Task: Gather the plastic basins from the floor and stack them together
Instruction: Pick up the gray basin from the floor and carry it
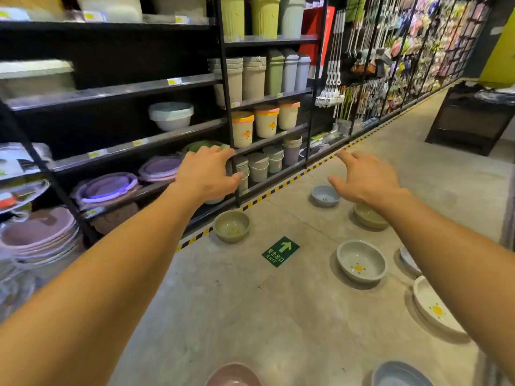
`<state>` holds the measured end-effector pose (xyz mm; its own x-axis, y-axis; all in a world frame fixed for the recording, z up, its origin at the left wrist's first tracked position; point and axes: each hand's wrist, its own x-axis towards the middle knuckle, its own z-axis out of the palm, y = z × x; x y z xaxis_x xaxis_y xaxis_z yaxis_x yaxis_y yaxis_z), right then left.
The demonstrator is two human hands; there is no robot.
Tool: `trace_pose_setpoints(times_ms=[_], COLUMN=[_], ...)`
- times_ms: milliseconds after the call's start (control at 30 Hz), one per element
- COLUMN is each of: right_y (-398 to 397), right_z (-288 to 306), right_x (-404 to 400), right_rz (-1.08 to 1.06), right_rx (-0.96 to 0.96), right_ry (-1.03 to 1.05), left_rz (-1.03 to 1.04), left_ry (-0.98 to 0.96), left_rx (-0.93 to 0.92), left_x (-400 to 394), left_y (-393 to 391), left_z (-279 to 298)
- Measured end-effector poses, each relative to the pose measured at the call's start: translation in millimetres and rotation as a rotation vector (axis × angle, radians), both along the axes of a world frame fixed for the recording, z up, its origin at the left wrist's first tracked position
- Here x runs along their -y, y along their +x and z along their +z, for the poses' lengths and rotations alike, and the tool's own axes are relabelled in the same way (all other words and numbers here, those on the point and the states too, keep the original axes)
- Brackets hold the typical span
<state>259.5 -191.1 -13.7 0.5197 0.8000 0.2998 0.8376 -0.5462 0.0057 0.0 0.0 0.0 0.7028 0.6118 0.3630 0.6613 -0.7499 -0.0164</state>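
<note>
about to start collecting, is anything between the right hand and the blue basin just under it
Nothing visible. The right hand hovers open above the small blue basin, with only bare floor around it. The left hand is off by the shelf.

Both forearms are bare, with no sleeve showing up to the frame edge. The left hand [207,174] and right hand [365,179] wear no gloves. Neither seems to carry a ring or watch, though blur makes this uncertain.

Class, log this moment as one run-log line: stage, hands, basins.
stage: reaching, nothing gathered | left hand: open, empty | right hand: open, empty, above blue basin | basins: apart on floor, unstacked
</note>
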Motion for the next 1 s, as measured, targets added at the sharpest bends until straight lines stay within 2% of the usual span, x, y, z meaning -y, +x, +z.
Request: trace_pose_setpoints(times_ms=[333, 533, 733, 1000], right_y=[148.5, 236.9, 323.7, 438.6], right_z=[-19.0, -33.4, -54.6, -76.9], right_x=[-62.4, -94.4, -147.6, -257.3], right_rz=[0.063, 0.031, -0.024, -0.099], right_rx=[-0.037, -0.068, -0.08, -0.125], right_ry=[-0.063, -0.112, -0.103, -0.076], left_rz=[0.082, 0.056, 0.044, -0.03], left_ry=[-0.087, -0.103, -0.135, -0.154], left_rx=[-0.029, -0.038, -0.061, -0.103], left_x=[-47.3, -85.8, -153.6, -291.8], left_y=[151.0, 237.7, 330.8, 451.6], left_z=[-18.8, -31.6, -55.6, -81.8])
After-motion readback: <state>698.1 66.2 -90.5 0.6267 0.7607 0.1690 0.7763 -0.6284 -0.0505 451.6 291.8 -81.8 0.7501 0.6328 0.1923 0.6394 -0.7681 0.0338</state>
